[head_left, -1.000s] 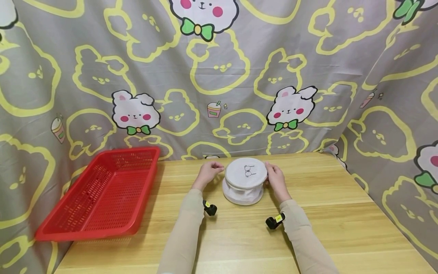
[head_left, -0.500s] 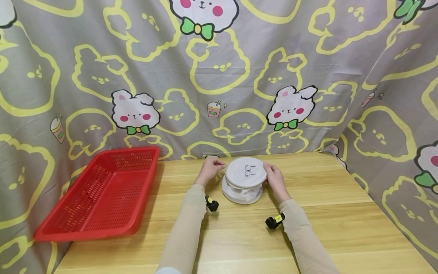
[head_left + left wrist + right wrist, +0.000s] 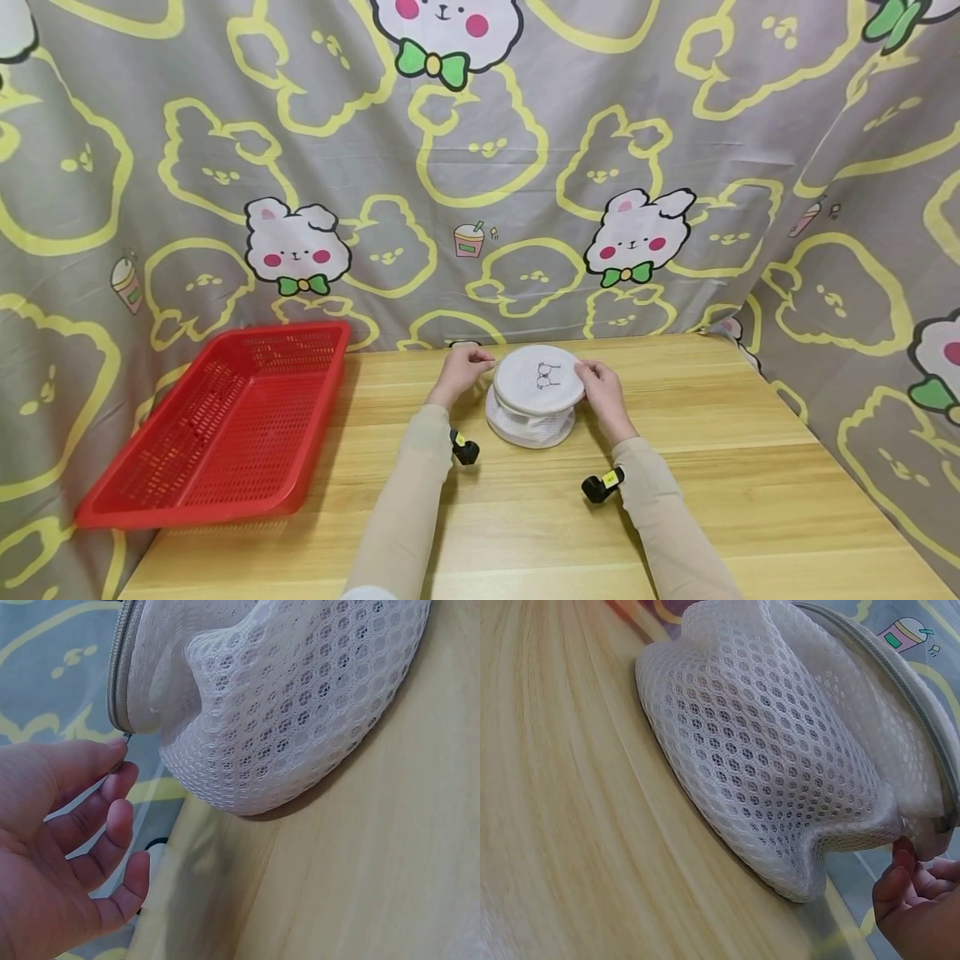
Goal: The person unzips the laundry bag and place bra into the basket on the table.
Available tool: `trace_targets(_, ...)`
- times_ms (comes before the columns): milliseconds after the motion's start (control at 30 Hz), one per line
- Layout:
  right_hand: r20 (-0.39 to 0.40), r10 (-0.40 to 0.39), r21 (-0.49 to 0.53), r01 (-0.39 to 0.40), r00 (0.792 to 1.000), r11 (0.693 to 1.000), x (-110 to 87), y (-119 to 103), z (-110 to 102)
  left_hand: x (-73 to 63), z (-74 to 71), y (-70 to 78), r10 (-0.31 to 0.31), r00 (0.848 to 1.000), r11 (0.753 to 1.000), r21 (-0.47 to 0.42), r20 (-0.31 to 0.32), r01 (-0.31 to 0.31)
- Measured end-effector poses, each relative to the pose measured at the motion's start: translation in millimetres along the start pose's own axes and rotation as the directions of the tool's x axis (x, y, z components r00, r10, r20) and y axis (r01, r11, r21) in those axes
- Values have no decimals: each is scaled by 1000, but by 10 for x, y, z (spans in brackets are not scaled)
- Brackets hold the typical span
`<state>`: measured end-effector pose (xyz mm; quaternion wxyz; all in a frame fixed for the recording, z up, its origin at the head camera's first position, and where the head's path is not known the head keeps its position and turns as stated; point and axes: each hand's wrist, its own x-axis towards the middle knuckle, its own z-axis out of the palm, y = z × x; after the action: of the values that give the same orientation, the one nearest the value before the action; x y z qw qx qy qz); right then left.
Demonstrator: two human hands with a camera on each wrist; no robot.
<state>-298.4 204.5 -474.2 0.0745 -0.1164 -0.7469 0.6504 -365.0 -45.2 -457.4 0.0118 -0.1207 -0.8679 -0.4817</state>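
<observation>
White mesh bag [image 3: 536,425] stands on table [image 3: 517,517], nr back edge & roughly mid-width of the head view; round lid tilted a bit, facing the camera, w/ small dark line drawing on it. Back edge runs up against printed cloth [image 3: 532,225], so little depth behind bag. In front, wood stretches btwn the two forearms toward the wearer. To the R, more wood past R forearm out to the slanting R edge, well apart from bag. L side: red basket [image 3: 339,358], its outer part jutting past table's L edge; strip of wood btwn basket & L forearm.

L hand [image 3: 456,377]: thumb & index pinched on tiny zip pull [image 3: 126,746] at bag's rim, other fingers loosely bent, apart from mesh. Zip [image 3: 118,667] follows the upper rim; can't tell how much is undone. R hand [image 3: 604,390]: nearly closed, pinching bag's rim on opp. side, thumb up top, fingers tucked under; exact fingertip contact partly hidden. Bag's soft wall is creased below rim, base flat on wood. Black camera [image 3: 465,448] sits at L wrist, clear of bag.
</observation>
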Motion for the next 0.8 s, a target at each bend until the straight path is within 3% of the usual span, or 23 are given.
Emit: trace_targets(800,-157,-108,-16,107,982,994,-32,19,102,-127,1,-78,22,1000,999,-28,-2,-22)
